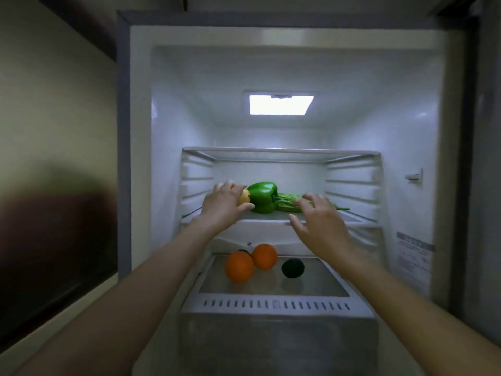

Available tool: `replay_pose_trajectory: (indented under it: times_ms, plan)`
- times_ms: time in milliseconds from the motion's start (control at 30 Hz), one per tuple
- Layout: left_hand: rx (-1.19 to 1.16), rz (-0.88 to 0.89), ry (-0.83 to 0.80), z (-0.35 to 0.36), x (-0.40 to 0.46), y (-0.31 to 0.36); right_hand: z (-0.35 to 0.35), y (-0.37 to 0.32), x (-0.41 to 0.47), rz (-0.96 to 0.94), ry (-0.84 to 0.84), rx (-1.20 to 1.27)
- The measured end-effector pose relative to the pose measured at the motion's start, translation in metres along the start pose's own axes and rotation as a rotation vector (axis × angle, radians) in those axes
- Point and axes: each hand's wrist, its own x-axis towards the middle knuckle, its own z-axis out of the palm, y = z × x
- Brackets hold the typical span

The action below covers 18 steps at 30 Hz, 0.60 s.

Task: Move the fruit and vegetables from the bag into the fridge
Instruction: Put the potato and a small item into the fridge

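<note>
The fridge stands open in front of me. On its middle glass shelf lie a green bell pepper and a long bumpy green vegetable to its right. My left hand grips a yellow-brown round fruit right against the pepper's left side. My right hand hovers with spread fingers just in front of the long green vegetable, holding nothing. Lower down, two oranges and a dark round fruit sit on the drawer cover. The bag is out of view.
An empty upper shelf sits above the hands, under the lit fridge lamp. A vented drawer front runs below the oranges. A wall with a dark panel stands at the left.
</note>
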Motion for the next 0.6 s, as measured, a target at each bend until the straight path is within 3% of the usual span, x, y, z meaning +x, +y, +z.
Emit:
replay_pose_trajectory:
  times_ms: [600]
  plan:
    - [0.103,0.023,0.052,0.001,-0.003,0.01,0.006,-0.001,-0.008,-0.038,-0.049,0.026]
